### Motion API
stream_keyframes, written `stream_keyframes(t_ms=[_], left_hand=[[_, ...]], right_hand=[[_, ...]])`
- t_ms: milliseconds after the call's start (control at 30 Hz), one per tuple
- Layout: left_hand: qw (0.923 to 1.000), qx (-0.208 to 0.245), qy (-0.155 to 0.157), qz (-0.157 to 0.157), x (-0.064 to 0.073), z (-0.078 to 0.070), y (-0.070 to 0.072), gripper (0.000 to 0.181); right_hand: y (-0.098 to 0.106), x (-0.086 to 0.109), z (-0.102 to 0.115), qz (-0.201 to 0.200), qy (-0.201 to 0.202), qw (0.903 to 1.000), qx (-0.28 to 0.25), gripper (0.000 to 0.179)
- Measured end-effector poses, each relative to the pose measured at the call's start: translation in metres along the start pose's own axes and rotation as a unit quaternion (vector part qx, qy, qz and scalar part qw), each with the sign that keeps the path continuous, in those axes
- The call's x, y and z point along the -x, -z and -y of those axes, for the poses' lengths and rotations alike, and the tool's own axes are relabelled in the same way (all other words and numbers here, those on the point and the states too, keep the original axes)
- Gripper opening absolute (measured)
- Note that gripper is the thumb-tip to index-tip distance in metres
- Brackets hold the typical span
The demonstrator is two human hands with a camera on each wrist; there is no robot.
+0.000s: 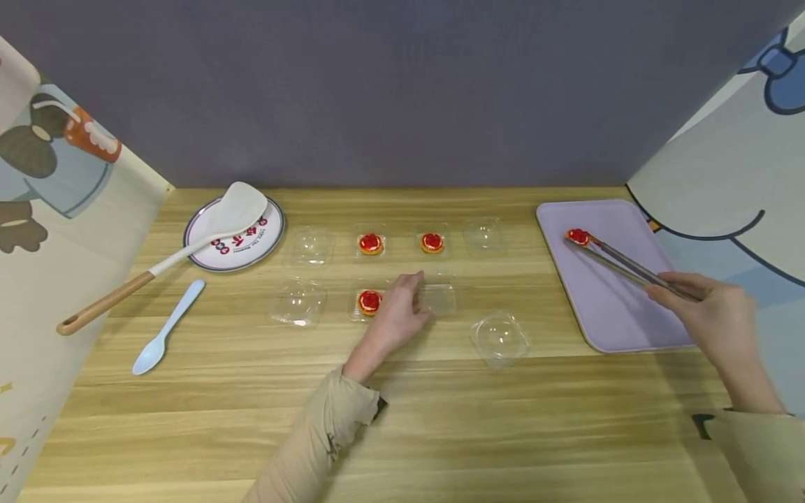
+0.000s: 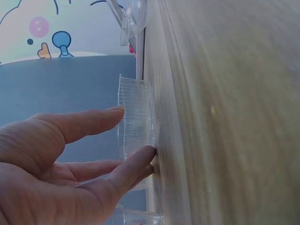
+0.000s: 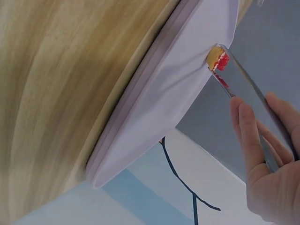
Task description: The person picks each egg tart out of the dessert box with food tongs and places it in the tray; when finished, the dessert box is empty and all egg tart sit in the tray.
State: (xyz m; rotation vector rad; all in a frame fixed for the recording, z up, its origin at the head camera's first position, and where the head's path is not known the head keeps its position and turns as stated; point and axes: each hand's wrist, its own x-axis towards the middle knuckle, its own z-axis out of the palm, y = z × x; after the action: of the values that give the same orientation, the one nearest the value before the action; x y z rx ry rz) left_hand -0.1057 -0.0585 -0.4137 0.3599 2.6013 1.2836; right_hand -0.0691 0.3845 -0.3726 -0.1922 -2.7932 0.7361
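Right hand gripping metal tongs, fingers wrapped on the arms. Tong tips on either side of a red-topped tart at the far left part of the lilac tray; cannot tell if the tart is lifted or resting there. Left hand loosely open, thumb and fingers spread, fingertips at the left edge of an empty clear box mid-worktop. Three more tarts sit in clear boxes: front tart just left of the left hand, back-left tart, back-right tart. Four clear domed lids lie to the sides, two left of the boxes, two right. Far left: plate with white spatula across it, wooden handle past the rim; light-blue spoon near the plate, bowl toward the person.
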Motion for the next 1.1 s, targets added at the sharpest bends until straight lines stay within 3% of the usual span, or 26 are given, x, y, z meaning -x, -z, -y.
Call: stream_keyframes(t_ms=[567, 900, 1100], left_hand=[[1.0000, 0.001, 0.010, -0.002, 0.001, -0.001, 0.003, 0.082], [0.9962, 0.076, -0.005, -0.042, 0.002, 0.001, 0.016, 0.073], [0.9887, 0.134, -0.006, -0.067, 0.010, 0.010, 0.037, 0.069]], right_hand=[[0.000, 0.005, -0.004, -0.003, -0.019, 0.9998, -0.012, 0.039], [0.011, 0.009, 0.006, -0.057, 0.004, 0.9976, -0.038, 0.038], [0.015, 0.010, 0.042, -0.037, 0.023, 0.9967, -0.068, 0.042]])
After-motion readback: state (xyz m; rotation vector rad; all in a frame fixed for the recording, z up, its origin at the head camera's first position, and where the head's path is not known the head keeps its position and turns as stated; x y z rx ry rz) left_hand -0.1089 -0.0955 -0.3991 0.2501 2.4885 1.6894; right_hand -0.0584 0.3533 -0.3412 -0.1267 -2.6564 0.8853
